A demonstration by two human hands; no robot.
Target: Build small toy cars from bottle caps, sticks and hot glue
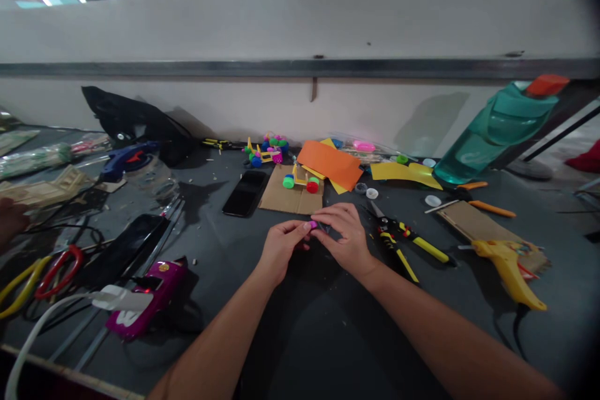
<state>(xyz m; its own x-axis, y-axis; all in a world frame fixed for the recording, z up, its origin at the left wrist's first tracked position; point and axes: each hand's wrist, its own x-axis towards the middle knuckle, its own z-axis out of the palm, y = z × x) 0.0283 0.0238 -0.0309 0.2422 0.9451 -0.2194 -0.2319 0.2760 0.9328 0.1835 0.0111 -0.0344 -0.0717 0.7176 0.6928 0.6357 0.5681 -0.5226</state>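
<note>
Fingers (300, 232) of left hand (276, 253) pinch small purple piece (314, 225). Right hand (345, 236) has thumb and fingertips bent at the piece's right side; can't tell whether they grip it or just touch. Thin item there too small to make out.

Just beyond fingers: cardboard sheet (280, 201), with small model (300, 182) on green and red wheels. Beyond-left of fingers: black phone (244, 192). Farther beyond: colorful small models (265, 151); orange paper (330, 162) beyond-right. Right of fingers: yellow-and-black cutting tool (429, 246), blades apart. Farther right: yellow glue gun (509, 269), partly over brown board (469, 220); teal bottle (492, 134), orange cap, beyond that. Left and nearer than fingers: magenta power strip (162, 294), white plug (119, 299) in it. Far left: another person's hand (12, 222), near wooden piece (51, 187).
</note>
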